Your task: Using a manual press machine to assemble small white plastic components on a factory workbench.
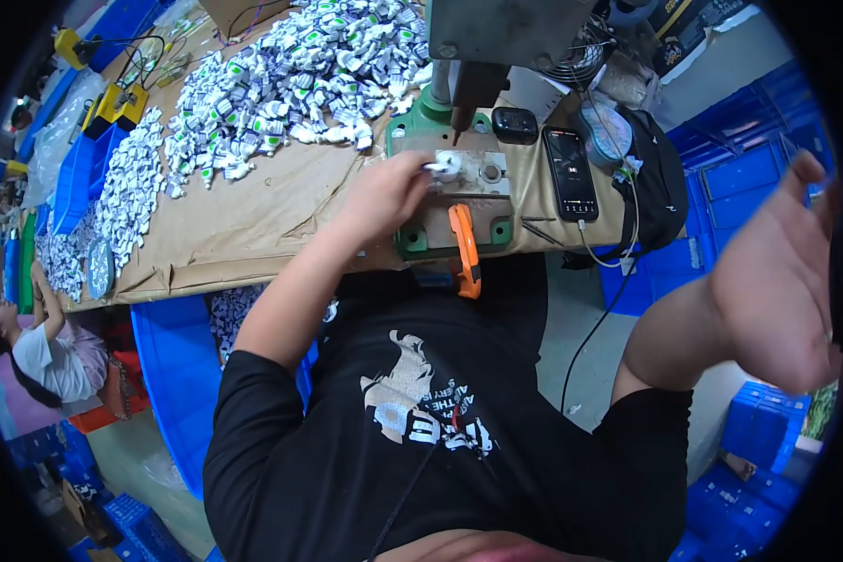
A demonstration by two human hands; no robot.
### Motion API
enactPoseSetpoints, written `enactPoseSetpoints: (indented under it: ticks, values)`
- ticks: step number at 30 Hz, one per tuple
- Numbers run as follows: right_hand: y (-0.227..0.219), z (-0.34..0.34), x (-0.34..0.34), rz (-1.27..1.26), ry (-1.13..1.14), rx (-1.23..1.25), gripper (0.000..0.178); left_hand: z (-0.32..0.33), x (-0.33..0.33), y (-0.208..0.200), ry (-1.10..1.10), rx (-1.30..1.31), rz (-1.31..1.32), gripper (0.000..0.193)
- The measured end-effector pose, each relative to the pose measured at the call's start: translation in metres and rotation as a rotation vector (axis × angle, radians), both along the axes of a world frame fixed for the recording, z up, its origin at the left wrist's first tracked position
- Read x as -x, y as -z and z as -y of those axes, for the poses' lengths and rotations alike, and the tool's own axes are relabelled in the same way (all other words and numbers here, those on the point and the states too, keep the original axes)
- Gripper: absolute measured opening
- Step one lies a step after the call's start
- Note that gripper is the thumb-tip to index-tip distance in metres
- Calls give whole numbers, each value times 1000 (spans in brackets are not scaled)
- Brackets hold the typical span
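My left hand (385, 199) pinches a small white plastic part (447, 167) over the metal fixture (482, 174) on the green base of a bench press (412, 245). Just above that part is the press's dark ram (463, 117), its tip apart from it. Raised at the far right is my right hand (776, 281), its fingers bent around something dark that the picture's rim cuts off; what it is I cannot make out. An orange-handled tool (465, 251) lies across the front of the press base.
A large heap of white parts (300, 80) covers the back of the paper-covered table (244, 220). Right of the press are a black case (515, 125), a plugged-in phone (569, 173) and a black bag (660, 178). Another person (51, 351) sits at far left. Blue crates (745, 201) stand at right.
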State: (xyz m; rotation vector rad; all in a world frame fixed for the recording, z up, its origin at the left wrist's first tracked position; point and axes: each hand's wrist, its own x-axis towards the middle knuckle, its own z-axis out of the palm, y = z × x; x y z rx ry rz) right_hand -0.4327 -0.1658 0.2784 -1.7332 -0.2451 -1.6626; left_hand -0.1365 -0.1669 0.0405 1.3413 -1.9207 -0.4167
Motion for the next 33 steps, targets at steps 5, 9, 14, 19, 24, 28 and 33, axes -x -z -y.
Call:
enactPoseSetpoints:
  ticks: [5, 9, 14, 19, 24, 28, 33]
  values:
    - [91, 18, -18, -228, 287, -158, 29, -57, -99, 11, -76, -415, 108, 19]
    - [151, -4, -38, -701, 336, -458, 12, -129, -180, 11, -23, -674, -121, 33]
    - [184, -6, -67, -812, 322, -185, 3, -136, -174, 3, -17, -635, -417, 22]
    - [202, -7, -104, -885, 152, -112, 5, -35, -114, 11, -195, -207, 86, 14]
    - [209, -14, -116, -1134, 285, -98, 15, 44, -111, 18, -460, 9, 215, 20]
    - [211, -18, -116, -1130, 332, -114, 14, 47, -107, 6, -381, -277, 445, 31]
    - [212, -15, -114, -1050, 313, -147, 13, 32, -111, 24, -335, -176, 424, 30]
